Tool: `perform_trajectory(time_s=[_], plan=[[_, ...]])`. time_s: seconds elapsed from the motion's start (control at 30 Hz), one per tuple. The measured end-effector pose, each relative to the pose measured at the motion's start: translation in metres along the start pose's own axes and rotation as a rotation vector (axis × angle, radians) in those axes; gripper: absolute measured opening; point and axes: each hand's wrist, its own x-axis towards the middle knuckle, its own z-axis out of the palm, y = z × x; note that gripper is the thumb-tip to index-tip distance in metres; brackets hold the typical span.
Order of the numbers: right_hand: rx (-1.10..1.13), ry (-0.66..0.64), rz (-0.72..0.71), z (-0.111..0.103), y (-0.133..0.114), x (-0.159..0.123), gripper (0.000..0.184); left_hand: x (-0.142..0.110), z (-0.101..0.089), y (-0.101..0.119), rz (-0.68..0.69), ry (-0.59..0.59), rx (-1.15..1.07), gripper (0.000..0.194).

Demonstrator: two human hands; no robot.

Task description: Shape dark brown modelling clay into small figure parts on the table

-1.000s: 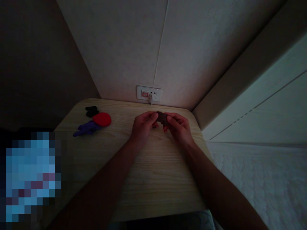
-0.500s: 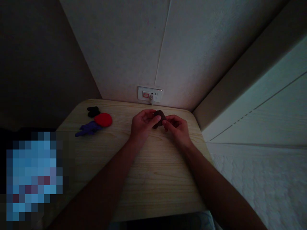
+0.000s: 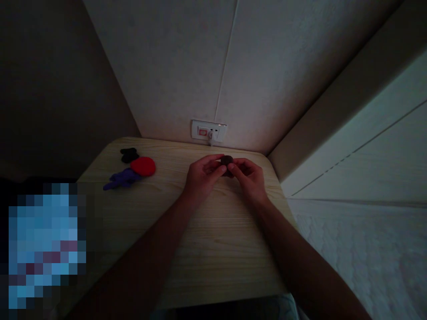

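Note:
My left hand and my right hand meet over the far middle of a light wooden table. Both pinch a small dark brown lump between their fingertips, held just above the tabletop. The lump looks soft and rounded; most of it is hidden by my fingers. The room is dim.
At the table's far left lie a red disc, a purple flattened shape and a small black piece. A wall socket with a plug sits behind the table. A white quilted surface lies to the right.
The brown lump looks smaller and rounder than before, squeezed between my fingertips. Both hands have closed in on it and stayed in the same spot.

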Motion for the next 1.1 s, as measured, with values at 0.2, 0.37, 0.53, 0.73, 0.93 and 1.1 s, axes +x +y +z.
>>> perform_trajectory(time_s=[0.2, 0.37, 0.53, 0.73, 0.93, 1.1], plan=[[0.036, -0.079, 0.071, -0.0029, -0.0026, -0.0003, 0.035, -0.0032, 0.0016, 0.0003, 0.079, 0.01, 0.1, 0.027], [0.082, -0.1, 0.122, -0.0016, -0.001, -0.0017, 0.031, -0.0067, 0.002, 0.0005, 0.07, -0.014, 0.147, 0.023], [0.17, -0.106, 0.198, 0.0025, -0.0006, -0.0028, 0.023, -0.0055, 0.0074, 0.0028, -0.043, -0.021, -0.016, 0.022], [0.314, -0.118, 0.271, 0.0044, -0.0044, -0.0036, 0.016, -0.0022, 0.0089, 0.0003, -0.143, -0.041, -0.233, 0.026], [0.217, -0.165, 0.135, -0.0009, -0.0027, -0.0032, 0.021, -0.0038, 0.0057, 0.0044, -0.076, -0.056, -0.038, 0.03], [0.143, -0.153, 0.105, -0.0008, -0.0058, -0.0027, 0.031, -0.0048, 0.0033, 0.0079, 0.015, -0.076, 0.114, 0.024]])
